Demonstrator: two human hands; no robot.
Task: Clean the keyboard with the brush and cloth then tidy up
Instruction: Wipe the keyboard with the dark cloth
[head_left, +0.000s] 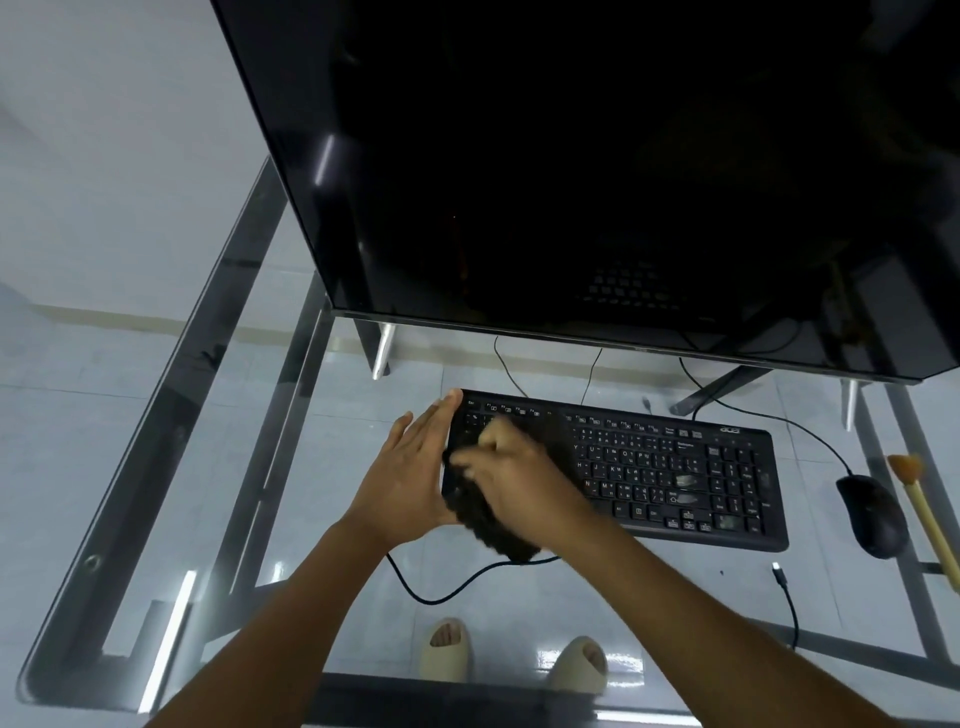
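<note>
Now the flat black keyboard (649, 467) lies on the clear glass worktop (311, 597) with metal frame; the left hand (410, 467), its grip spread with straight fingers, touches the keyboard's edge at 9 o'clock; the right hand (514, 478), blurred, has its grip curled on a dark soft cloth (498, 535) over the keys at 9 o'clock; the brush (919, 499), with pale slim handle, rests at 3 o'clock, beyond the rounded black mouse (872, 514).

A glass desk (171, 467) on a dark metal frame (244, 332) stands over a pale, glossy tiled floor (78, 426), beside a plain light wall (104, 130), with a large dark monitor (597, 166) above.
</note>
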